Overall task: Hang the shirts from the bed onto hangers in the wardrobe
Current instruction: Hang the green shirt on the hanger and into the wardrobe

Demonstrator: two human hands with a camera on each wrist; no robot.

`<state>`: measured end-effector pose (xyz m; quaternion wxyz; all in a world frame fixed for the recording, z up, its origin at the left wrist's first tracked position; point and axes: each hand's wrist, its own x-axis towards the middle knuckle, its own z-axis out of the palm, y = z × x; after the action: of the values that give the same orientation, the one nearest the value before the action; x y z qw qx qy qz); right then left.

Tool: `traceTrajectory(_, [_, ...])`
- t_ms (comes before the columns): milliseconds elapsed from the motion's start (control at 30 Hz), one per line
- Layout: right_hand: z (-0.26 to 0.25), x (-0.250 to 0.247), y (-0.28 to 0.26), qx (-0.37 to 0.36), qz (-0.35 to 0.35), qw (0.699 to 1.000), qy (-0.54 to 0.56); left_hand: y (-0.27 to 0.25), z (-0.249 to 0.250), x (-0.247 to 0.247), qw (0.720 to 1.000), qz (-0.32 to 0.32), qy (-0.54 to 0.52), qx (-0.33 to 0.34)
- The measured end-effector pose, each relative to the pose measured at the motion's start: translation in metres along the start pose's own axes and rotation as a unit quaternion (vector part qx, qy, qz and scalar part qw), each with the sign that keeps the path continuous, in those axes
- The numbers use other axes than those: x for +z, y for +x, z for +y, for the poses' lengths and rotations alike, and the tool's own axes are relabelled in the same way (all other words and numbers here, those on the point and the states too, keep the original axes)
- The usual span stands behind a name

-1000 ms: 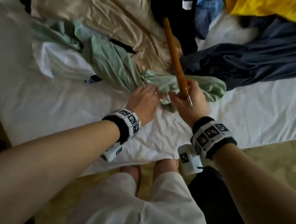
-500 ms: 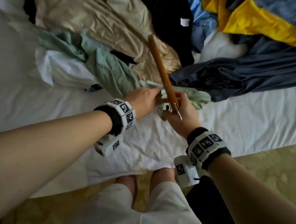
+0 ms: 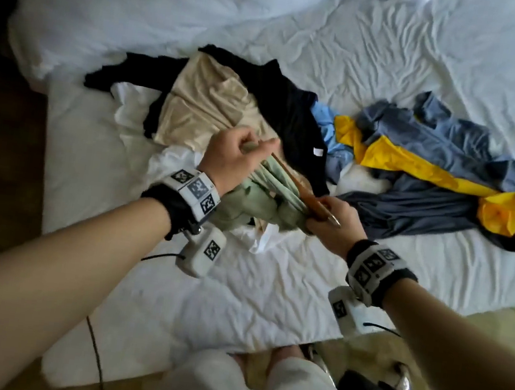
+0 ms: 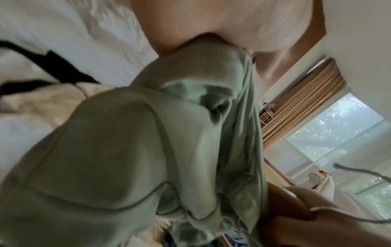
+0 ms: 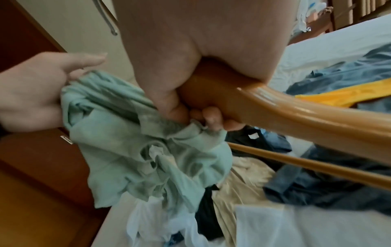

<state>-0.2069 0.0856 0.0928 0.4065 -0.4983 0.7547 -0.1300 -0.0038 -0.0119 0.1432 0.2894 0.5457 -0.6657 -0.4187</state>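
Observation:
A pale green shirt (image 3: 258, 201) hangs bunched between my two hands, lifted above the bed (image 3: 397, 66). My left hand (image 3: 238, 156) grips one end of the green shirt (image 4: 148, 150) in its curled fingers. My right hand (image 3: 328, 220) is curled round a brown wooden hanger (image 3: 300, 184) and pinches the other end of the shirt against it. In the right wrist view the hanger (image 5: 296, 113) runs out to the right, with the green shirt (image 5: 148, 142) drooping below the fist.
Other clothes lie in a pile on the white sheet: a beige garment (image 3: 206, 103), a black one (image 3: 293, 108), a white one (image 3: 172, 157), a light blue one (image 3: 333, 132), a grey-blue and yellow one (image 3: 433, 165). A dark wooden floor (image 3: 4, 145) runs along the bed's left side.
Both hands have lifted the green shirt and the hanger off the bed and moved apart, stretching the fabric. The head view has pulled back and now shows much more of the bed.

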Motion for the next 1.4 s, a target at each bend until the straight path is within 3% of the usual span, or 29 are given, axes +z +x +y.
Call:
traceTrajectory(100, [-0.024, -0.027, -0.002, -0.033, 0.005, 0.998, 0.047, -0.002, 0.016, -0.03, 0.993, -0.077, 0.088, 0.025])
traceTrajectory(233, [-0.041, -0.059, -0.001, -0.05, 0.04, 0.989, 0.135, -0.011, 0.022, -0.06, 0.953, -0.182, 0.239, 0.036])
traceTrajectory(400, [-0.065, -0.081, -0.007, -0.082, 0.057, 0.989, 0.111, -0.021, 0.014, -0.074, 0.915, -0.157, 0.367, 0.05])
traceTrajectory(500, [-0.084, -0.089, -0.013, -0.124, 0.073, 0.986, 0.079, -0.019, 0.019, -0.073, 0.942, -0.086, 0.312, 0.096])
traceTrajectory(567, [-0.091, -0.096, -0.013, -0.141, 0.093, 0.984, 0.055, -0.015, 0.023, -0.078, 0.962, -0.072, 0.257, 0.064])
traceTrajectory(633, [-0.098, -0.105, -0.014, -0.148, 0.123, 0.98, 0.057, -0.013, 0.026, -0.086, 0.959, -0.097, 0.264, 0.028])
traceTrajectory(733, [-0.1, -0.115, -0.011, -0.127, 0.156, 0.974, 0.105, -0.015, 0.028, -0.096, 0.909, -0.163, 0.383, 0.008])
traceTrajectory(900, [-0.101, -0.13, -0.012, -0.117, 0.178, 0.968, 0.136, -0.009, 0.029, -0.104, 0.838, -0.258, 0.48, -0.024])
traceTrajectory(1033, [-0.101, -0.143, -0.013, -0.115, 0.184, 0.967, 0.135, -0.001, 0.035, -0.116, 0.797, -0.248, 0.551, -0.01])
traceTrajectory(1133, [-0.099, -0.154, -0.011, -0.108, 0.203, 0.963, 0.137, 0.003, 0.039, -0.13, 0.75, -0.241, 0.616, -0.002])
traceTrajectory(1333, [-0.094, -0.167, -0.009, -0.086, 0.219, 0.964, 0.127, 0.004, 0.042, -0.158, 0.713, -0.211, 0.663, -0.082])
traceTrajectory(1400, [-0.093, -0.168, -0.01, -0.081, 0.225, 0.963, 0.121, 0.004, 0.043, -0.168, 0.724, -0.189, 0.656, -0.098])
